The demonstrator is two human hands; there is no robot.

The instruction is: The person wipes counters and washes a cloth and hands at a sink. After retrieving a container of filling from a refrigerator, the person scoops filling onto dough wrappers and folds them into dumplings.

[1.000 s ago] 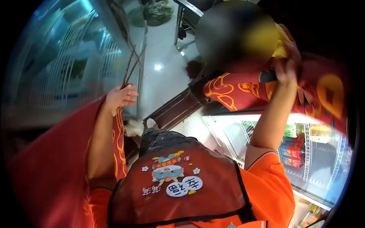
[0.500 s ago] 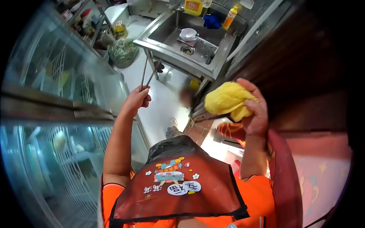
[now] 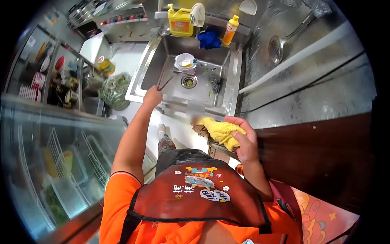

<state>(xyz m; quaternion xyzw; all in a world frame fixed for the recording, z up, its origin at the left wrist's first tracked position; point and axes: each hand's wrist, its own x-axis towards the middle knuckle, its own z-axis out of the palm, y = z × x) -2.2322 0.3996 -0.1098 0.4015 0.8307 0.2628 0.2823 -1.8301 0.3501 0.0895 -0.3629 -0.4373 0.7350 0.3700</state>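
Yellow, fluffy and crumpled, a cloth (image 3: 222, 132) is sitting in the right hand (image 3: 247, 142), fingers clamped on it, as the left hand (image 3: 152, 97) is gripping dark sticks (image 3: 165, 83) before a steel kitchen sink (image 3: 158, 57).

Head cam: worn view, wide round lens, facing forward and steeply down.
Looks from above the wearer's chest; apron (image 3: 199, 195) and orange sleeves (image 3: 122, 195) fill bottom centre, very near. Left hand (image 3: 152, 97) left of centre and right hand (image 3: 247, 140) right of centre, both at arm's reach. Sink (image 3: 235, 81) beyond them, upper centre, seen into from above, mid-range. Appliance with a row of knobs (image 3: 124, 19) top left, farther off, small. Glass-fronted cabinet (image 3: 57, 158) lower left, near; dark brown panel (image 3: 308, 154) right, near. Corners black, straight edges bend.
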